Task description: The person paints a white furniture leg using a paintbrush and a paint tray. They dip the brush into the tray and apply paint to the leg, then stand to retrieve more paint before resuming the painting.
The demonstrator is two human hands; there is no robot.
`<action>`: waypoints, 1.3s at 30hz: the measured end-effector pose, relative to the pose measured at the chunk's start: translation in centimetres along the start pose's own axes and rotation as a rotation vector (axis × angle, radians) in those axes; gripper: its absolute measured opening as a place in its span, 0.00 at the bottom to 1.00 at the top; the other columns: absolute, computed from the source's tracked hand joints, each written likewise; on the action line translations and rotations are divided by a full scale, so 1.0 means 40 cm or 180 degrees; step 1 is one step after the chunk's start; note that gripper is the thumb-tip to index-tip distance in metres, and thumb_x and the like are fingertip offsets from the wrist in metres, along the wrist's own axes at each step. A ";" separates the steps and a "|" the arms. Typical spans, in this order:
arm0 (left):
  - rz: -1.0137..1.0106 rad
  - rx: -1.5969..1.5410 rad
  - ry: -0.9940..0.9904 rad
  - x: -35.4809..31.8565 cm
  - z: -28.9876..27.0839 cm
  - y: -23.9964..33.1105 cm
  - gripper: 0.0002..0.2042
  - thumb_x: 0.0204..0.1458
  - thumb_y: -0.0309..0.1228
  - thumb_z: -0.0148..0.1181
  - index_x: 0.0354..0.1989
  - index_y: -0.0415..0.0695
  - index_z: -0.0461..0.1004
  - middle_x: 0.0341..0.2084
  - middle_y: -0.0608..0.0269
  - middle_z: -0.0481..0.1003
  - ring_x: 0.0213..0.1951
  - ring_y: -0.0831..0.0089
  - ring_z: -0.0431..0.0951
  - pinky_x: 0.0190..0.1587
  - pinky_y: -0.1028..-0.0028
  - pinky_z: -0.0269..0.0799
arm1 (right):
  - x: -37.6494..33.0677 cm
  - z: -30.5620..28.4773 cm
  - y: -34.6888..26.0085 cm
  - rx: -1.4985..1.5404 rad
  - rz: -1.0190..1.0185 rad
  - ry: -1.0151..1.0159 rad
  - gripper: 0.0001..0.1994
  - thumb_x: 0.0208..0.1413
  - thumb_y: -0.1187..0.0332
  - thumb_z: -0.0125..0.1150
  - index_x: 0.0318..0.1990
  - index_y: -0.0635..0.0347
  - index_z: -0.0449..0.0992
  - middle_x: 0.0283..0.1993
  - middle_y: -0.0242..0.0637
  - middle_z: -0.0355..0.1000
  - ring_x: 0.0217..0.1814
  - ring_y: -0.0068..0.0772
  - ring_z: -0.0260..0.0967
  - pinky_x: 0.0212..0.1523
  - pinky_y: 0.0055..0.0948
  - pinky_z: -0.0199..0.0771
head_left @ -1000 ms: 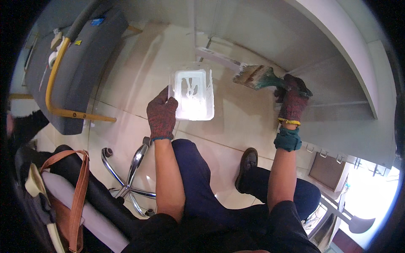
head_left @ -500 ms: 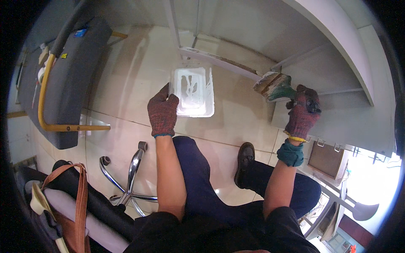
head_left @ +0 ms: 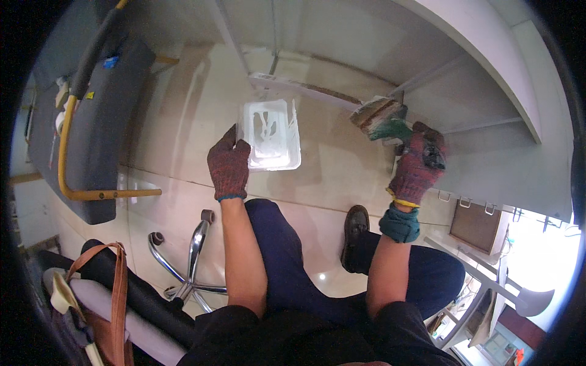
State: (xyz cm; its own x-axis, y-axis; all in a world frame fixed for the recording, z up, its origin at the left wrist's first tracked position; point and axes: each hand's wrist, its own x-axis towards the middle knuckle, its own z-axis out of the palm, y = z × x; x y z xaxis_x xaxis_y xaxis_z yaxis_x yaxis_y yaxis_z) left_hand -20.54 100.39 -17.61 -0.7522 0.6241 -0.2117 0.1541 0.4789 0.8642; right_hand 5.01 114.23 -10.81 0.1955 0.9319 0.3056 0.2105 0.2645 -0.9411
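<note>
My left hand (head_left: 229, 168), in a red knit glove, grips the left edge of a white plastic tray (head_left: 271, 134) that has white paint pooled inside. My right hand (head_left: 418, 168), also gloved in red with a teal cuff, holds a wide paintbrush (head_left: 378, 119) by its green handle. The bristles rest against the lower edge of a white shelf board (head_left: 488, 158). Both hands are raised above my knees, the tray to the left of the brush.
A white shelving unit (head_left: 378, 49) fills the upper right. Below me are a beige tiled floor (head_left: 177, 134), my black shoe (head_left: 355, 229), a chrome chair base (head_left: 192, 256), a grey upholstered seat with yellow tube (head_left: 85, 140), and a brown bag strap (head_left: 116, 293).
My right hand and the brush shifted right and down along the shelf edge. The left hand lifted slightly with the tray. The view turned a little to the left.
</note>
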 end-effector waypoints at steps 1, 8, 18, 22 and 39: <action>0.0084 0.0023 0.0016 -0.002 0.006 0.003 0.21 0.44 0.28 0.51 0.49 0.38 0.71 0.42 0.46 0.75 0.44 0.61 0.76 0.49 0.70 0.67 | -0.005 0.009 0.024 0.0186 -0.0296 0.0018 0.07 0.45 0.73 0.61 0.34 0.60 0.75 0.30 0.32 0.72 0.31 0.24 0.69 0.33 0.23 0.69; 0.0121 -0.0297 0.0677 -0.017 -0.030 0.045 0.20 0.45 0.28 0.50 0.49 0.37 0.70 0.41 0.47 0.75 0.43 0.61 0.76 0.47 0.71 0.68 | -0.043 0.104 -0.018 -0.0166 -0.0112 -0.0649 0.09 0.42 0.73 0.62 0.34 0.61 0.75 0.35 0.36 0.74 0.37 0.29 0.70 0.40 0.25 0.69; -0.0215 0.0910 0.1322 -0.294 -0.237 0.289 0.17 0.49 0.29 0.45 0.48 0.42 0.69 0.36 0.49 0.75 0.36 0.56 0.76 0.35 0.62 0.73 | -0.014 -0.032 -0.239 0.0125 0.2188 -0.0662 0.18 0.56 0.60 0.50 0.50 0.60 0.69 0.45 0.44 0.71 0.43 0.41 0.70 0.42 0.39 0.72; -0.0674 -0.0210 0.1394 -0.549 -0.418 0.482 0.24 0.44 0.32 0.51 0.55 0.50 0.66 0.47 0.56 0.72 0.44 0.61 0.75 0.47 0.67 0.70 | 0.029 -0.153 -0.315 -0.1142 0.2131 -0.1511 0.19 0.55 0.58 0.51 0.50 0.58 0.69 0.43 0.42 0.72 0.42 0.39 0.71 0.41 0.37 0.72; -0.2788 -0.1721 0.4733 -1.753 -0.514 0.781 0.23 0.48 0.30 0.56 0.55 0.46 0.67 0.46 0.61 0.74 0.41 0.74 0.74 0.48 0.74 0.69 | -0.144 -0.240 -1.178 0.0328 -0.0551 -0.5686 0.17 0.48 0.71 0.57 0.47 0.65 0.67 0.43 0.46 0.67 0.44 0.40 0.68 0.46 0.34 0.68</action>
State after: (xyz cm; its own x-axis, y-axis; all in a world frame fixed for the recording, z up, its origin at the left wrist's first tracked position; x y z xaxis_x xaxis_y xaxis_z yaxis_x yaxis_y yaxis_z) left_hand 23.85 58.88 33.62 -0.4227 -0.8318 -0.3597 -0.5346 -0.0917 0.8401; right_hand 3.18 94.02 33.16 -0.9986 -0.0104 -0.0522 0.0460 0.3258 -0.9443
